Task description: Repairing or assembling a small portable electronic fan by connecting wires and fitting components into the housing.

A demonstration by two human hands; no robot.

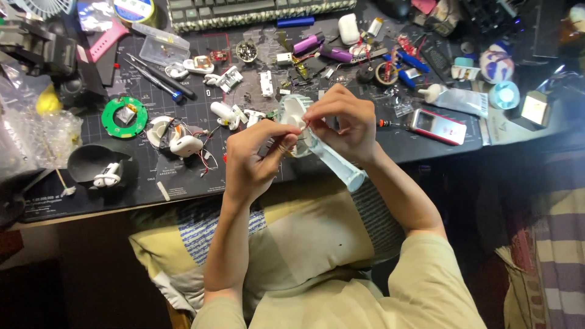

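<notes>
A dark desk (183, 183) with a printed mat fills the upper part of the view, crowded with small parts and tools, a keyboard (256, 12) along its far edge. Below it lies a pillow (304, 237) in yellow, white and blue stripes. The light is dim, and a striped cloth (557, 256) hangs at the right.

Both hands (259, 159) (345, 122) grip a pale blue handheld fan (332, 159) above the cluttered desk (183, 183).

A small handheld fan (323, 152) of pale blue-green plastic, its round ribbed head up near the fingertips and its slim handle slanting down toward the person's lap, is held tilted above the near edge of the cluttered counter (183, 176).
</notes>
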